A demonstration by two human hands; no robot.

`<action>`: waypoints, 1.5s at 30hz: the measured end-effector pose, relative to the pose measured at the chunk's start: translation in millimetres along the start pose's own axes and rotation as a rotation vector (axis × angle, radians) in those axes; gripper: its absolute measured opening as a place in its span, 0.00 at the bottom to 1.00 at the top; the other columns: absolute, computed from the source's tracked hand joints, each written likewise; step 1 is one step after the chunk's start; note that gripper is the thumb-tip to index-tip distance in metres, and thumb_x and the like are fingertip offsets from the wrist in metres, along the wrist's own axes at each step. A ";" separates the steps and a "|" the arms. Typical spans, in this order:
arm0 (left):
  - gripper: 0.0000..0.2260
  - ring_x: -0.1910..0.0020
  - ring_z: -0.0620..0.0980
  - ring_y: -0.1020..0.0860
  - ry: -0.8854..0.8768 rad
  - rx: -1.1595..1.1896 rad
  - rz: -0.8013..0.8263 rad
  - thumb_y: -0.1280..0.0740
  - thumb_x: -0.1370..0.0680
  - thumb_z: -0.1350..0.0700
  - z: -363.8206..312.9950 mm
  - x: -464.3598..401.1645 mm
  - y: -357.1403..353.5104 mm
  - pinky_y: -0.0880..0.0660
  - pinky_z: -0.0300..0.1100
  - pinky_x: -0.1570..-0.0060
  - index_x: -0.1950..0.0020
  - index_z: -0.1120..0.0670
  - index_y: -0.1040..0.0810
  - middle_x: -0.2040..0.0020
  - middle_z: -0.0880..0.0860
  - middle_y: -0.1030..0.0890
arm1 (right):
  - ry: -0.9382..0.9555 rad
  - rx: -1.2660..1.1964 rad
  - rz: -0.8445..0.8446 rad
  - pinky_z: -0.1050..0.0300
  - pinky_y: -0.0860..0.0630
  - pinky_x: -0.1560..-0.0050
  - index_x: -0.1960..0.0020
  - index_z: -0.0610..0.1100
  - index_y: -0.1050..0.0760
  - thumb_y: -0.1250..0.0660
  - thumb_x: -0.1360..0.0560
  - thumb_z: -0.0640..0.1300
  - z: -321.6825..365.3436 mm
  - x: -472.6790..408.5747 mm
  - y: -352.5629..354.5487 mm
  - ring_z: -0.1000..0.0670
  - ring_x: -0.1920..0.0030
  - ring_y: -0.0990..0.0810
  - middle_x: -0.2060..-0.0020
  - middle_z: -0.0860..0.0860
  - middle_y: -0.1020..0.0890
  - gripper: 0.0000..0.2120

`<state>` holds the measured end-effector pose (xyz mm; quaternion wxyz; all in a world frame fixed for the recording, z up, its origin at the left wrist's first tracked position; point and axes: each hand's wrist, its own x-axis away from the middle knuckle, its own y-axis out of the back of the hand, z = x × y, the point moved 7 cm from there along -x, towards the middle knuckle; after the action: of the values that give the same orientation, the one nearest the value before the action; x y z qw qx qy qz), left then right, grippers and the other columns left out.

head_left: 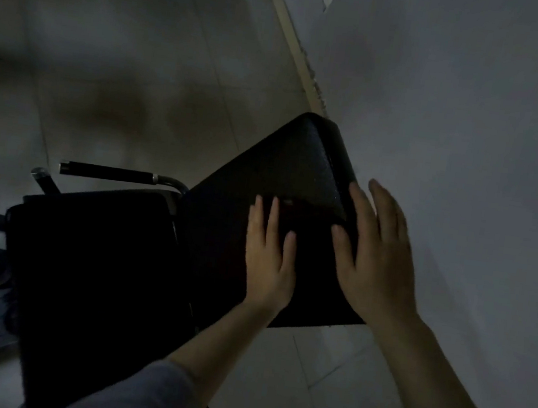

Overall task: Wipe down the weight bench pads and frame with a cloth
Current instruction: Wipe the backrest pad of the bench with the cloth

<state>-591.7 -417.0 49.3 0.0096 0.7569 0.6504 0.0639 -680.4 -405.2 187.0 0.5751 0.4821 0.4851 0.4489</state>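
In dim light, a person's left hand (269, 258) lies flat, fingers spread, on the black back pad (260, 209) of a weight bench; the right hand (378, 254), fingers open, rests at the pad's right edge. No cloth can be made out. Beyond, the seat pad (94, 236) and a handle (108, 173).

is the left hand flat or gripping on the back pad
Flat: the left hand lies palm down, fingers spread, on the black back pad; no cloth visible.

Left hand (269, 258) flat, palm down, fingers extended and slightly spread, grey sleeve on forearm. Right hand (375, 250) open, fingers straight, forearm bare, angled inward from lower right.
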 end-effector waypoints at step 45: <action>0.22 0.24 0.49 0.46 0.181 -0.207 -0.130 0.55 0.17 0.51 53.5 -130.2 37.0 0.50 0.52 0.27 0.24 0.54 0.48 0.22 0.51 0.50 | -0.269 0.262 -0.011 0.44 0.22 0.48 0.29 0.34 0.38 0.50 0.19 0.52 -0.9 -13.2 -33.0 0.35 0.43 0.22 0.36 0.34 0.27 0.26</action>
<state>-568.5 -547.4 -11.2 0.0333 0.6991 0.6863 0.1979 -681.4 -422.4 155.9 0.5694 0.6057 0.4611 0.3102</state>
